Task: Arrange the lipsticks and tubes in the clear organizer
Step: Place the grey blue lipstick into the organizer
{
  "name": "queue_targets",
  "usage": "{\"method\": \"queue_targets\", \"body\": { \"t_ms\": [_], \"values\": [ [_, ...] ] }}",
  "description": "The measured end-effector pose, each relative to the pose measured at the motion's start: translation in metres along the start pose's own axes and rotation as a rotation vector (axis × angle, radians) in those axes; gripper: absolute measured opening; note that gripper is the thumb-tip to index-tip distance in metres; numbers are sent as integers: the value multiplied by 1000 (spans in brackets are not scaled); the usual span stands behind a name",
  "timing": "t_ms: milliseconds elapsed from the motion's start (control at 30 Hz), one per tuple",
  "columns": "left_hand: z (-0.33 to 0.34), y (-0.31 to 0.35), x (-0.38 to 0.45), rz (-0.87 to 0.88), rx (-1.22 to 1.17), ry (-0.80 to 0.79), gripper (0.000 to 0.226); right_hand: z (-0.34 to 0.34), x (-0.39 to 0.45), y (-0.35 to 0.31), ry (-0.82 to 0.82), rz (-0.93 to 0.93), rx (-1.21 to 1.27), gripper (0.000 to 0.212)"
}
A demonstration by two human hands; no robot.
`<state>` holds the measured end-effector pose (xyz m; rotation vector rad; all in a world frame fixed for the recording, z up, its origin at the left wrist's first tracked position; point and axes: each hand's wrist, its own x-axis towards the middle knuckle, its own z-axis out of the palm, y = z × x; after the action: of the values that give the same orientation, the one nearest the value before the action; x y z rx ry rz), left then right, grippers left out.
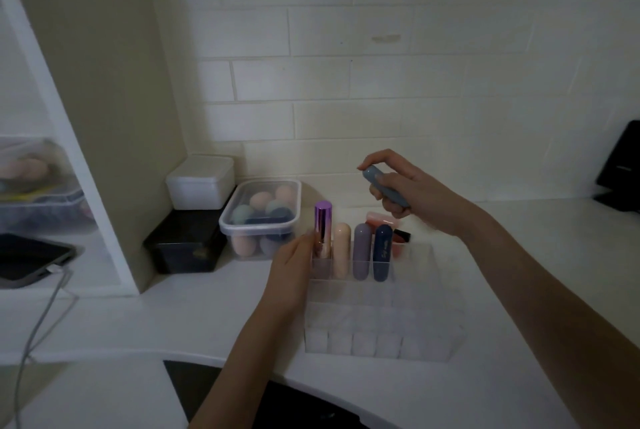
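A clear organizer with a grid of cells stands on the white counter. Its back row holds a purple metallic lipstick, a cream tube, a grey-lilac tube and a navy tube, all upright. My left hand pinches the lower part of the purple lipstick at the organizer's back left corner. My right hand grips a grey-blue tube, tilted, in the air above and behind the back row. A pink tube and a red-and-black one lie behind the organizer.
A lidded clear tub of makeup sponges sits left of the organizer, beside a black box with a white box on top. A shelf unit, tablet and cable are at left. A dark object stands far right.
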<state>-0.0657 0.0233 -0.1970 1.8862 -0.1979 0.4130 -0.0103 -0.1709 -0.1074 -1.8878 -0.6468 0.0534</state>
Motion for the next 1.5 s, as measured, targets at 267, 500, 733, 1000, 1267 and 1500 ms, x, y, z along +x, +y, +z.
{"method": "queue_targets", "body": {
  "t_ms": [267, 500, 733, 1000, 1267, 1500],
  "values": [
    [0, 0, -1, 48, 51, 6, 27, -29, -13, -21, -132, 120, -167, 45],
    [0, 2, -1, 52, 15, 4, 26, -54, -32, -45, -100, 63, -334, 17],
    [1, -2, 0, -5, -41, 38, 29, -47, -31, -49, -190, 115, -412, 19],
    [1, -5, 2, -9, -59, 43, 30, -31, -29, -52, -307, 184, -574, 23],
    [1, 0, -1, -29, -122, 24, 30, -6, -19, -41, -308, 260, -829, 31],
    [-2, 6, -4, -76, -163, -12, 26, -1, -37, -29, -178, 275, -615, 29]
  ]
}}
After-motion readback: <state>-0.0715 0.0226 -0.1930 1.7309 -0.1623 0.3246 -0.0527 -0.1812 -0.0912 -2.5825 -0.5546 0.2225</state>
